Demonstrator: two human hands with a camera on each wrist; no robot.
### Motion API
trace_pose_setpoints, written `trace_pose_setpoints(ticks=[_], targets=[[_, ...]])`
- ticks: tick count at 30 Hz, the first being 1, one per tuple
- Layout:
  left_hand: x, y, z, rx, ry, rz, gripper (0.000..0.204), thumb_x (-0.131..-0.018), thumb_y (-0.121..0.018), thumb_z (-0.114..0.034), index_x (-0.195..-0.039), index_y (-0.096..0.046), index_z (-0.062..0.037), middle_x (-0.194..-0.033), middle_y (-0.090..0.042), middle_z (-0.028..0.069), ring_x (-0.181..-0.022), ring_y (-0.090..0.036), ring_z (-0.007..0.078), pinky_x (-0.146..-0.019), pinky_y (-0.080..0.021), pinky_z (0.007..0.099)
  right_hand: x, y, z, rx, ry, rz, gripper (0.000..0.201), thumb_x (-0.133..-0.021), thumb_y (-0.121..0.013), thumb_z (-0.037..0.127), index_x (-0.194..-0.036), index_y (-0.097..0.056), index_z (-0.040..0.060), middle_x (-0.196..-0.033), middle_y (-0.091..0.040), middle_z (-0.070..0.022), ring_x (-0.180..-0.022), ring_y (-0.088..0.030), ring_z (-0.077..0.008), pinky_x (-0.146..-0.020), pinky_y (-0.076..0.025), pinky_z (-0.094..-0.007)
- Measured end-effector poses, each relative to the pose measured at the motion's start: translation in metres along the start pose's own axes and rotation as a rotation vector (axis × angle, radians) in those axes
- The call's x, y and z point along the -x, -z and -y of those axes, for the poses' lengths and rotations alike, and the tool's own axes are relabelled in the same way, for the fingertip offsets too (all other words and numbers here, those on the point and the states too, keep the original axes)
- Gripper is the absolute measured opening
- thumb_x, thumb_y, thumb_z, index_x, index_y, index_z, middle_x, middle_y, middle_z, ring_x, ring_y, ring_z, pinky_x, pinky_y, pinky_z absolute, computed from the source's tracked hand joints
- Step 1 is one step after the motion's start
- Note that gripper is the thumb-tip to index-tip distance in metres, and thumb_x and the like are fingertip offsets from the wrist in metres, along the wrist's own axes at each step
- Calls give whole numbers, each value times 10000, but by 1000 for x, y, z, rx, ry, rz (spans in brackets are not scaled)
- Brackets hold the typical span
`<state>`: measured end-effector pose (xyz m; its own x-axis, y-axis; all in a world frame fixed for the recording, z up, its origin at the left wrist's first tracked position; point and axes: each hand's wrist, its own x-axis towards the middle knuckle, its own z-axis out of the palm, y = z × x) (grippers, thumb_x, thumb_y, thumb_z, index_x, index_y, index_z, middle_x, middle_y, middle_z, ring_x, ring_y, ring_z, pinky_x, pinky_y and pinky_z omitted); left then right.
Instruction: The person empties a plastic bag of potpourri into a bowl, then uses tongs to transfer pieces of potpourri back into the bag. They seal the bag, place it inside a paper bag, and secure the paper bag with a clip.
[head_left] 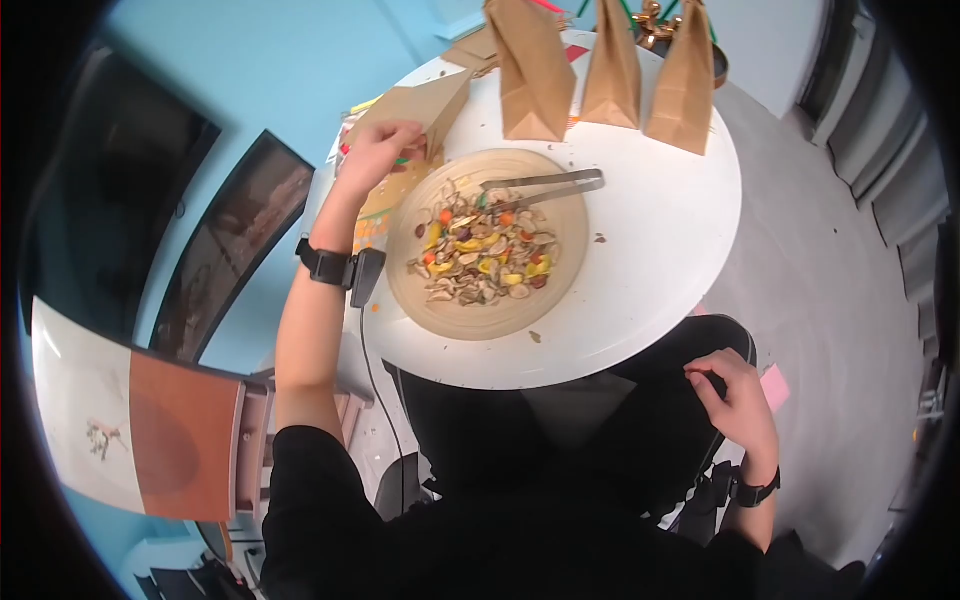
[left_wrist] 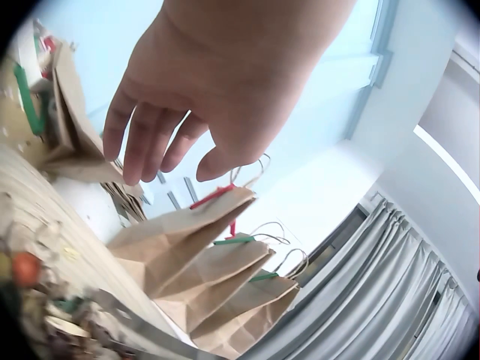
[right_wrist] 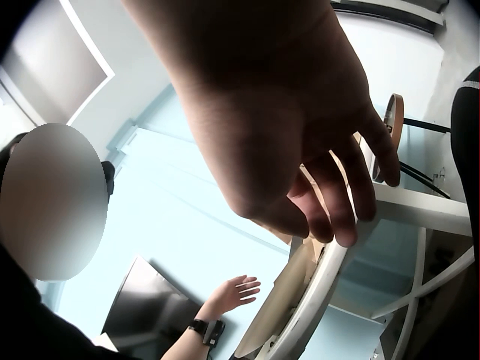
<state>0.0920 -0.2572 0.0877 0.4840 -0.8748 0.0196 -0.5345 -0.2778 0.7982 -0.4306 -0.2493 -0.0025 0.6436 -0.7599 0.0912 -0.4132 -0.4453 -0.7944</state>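
The left hand (head_left: 378,158) hovers at the left of the table, over or beside an open brown paper bag (head_left: 425,108); in the left wrist view its fingers (left_wrist: 154,142) hang relaxed with nothing between them. A round wooden tray (head_left: 405,300) holds mixed dried slices (head_left: 480,245) in brown, yellow and orange, and metal tongs (head_left: 570,180) lie across its upper part. The right hand (head_left: 735,395) is held off the table near the lap, its fingers loosely bent and holding nothing visible.
Three upright brown paper bags (head_left: 535,90) stand along the table's far side, with red and green ties seen in the left wrist view. Crumbs lie on the white table (head_left: 660,240). A cable (head_left: 375,370) hangs from the left wrist device. A wooden-topped cabinet (head_left: 185,430) is at the left.
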Motion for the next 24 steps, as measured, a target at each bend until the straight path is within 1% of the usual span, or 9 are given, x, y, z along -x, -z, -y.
trace_pose_setpoints(ticks=[4, 7, 10, 13, 16, 19, 20, 23, 24], targets=[[6, 30, 62, 78, 202, -111, 426, -905, -619, -435, -1069, -652, -43, -937, -693, 53, -759, -656, 113, -647, -517, 238, -10, -19, 4, -54, -28, 43, 92, -829, -648, 4, -918, -669, -3, -847, -655, -123, -814, -621, -285, -731, -487, -345], [-15, 29, 90, 274, 301, -164, 428, -886, -632, -491, -972, -648, -73, -837, -677, 35, -647, -630, 90, -562, -505, 227, -20, -31, 13, -82, -19, 60, 97, -832, -647, 3, -926, -672, -3, -845, -655, -130, -803, -632, -281, -719, -491, -339], [-55, 20, 109, 491, 481, -129, 441, -908, -611, -491, -897, -624, -50, -841, -686, 48, -622, -631, 114, -537, -516, 253, -24, -39, 25, -54, -4, 99, 107, -832, -645, -1, -935, -676, 0, -843, -655, -135, -802, -637, -280, -717, -495, -335], [-89, 14, 130, 651, 570, -2, 425, -920, -599, -494, -911, -603, -69, -819, -688, 31, -588, -611, 100, -496, -492, 242, -22, -46, 27, -34, 28, 122, 107, -833, -646, 2, -936, -675, -3, -837, -656, -135, -802, -640, -283, -719, -497, -335], [-121, 6, 160, 741, 491, 27, 402, -948, -572, -479, -990, -615, -81, -826, -687, 12, -595, -599, 73, -500, -478, 222, -16, -51, 28, -62, -34, 113, 108, -837, -645, -3, -940, -675, -3, -847, -672, -131, -799, -653, -274, -698, -499, -335], [-90, 6, 127, 612, 314, 96, 353, -968, -556, -450, -1030, -639, -112, -831, -686, -12, -618, -597, 52, -527, -482, 206, -13, -57, 26, -66, -69, 107, 104, -845, -638, -6, -942, -674, -4, -847, -685, -126, -772, -666, -250, -676, -498, -316], [-79, 10, 117, 547, 300, 158, 357, -974, -550, -449, -1090, -646, -125, -860, -693, -14, -652, -611, 57, -544, -477, 194, -13, -58, 24, -73, -84, 108, 102, -847, -637, -6, -942, -674, -5, -844, -685, -124, -765, -666, -244, -676, -497, -310], [-42, 30, 106, 344, 252, 120, 358, -979, -548, -418, -1103, -661, -102, -825, -680, -12, -632, -588, 51, -505, -444, 196, -17, -61, 22, -67, -82, 117, 99, -850, -634, -8, -940, -673, -9, -836, -685, -119, -751, -666, -229, -678, -495, -296], [-31, 39, 110, 221, 228, 113, 402, -959, -559, -457, -1071, -667, -87, -827, -688, 0, -649, -607, 62, -527, -455, 202, -18, -62, 23, -60, -74, 123, 98, -850, -633, -9, -939, -673, -10, -833, -685, -118, -747, -666, -224, -679, -494, -292]])
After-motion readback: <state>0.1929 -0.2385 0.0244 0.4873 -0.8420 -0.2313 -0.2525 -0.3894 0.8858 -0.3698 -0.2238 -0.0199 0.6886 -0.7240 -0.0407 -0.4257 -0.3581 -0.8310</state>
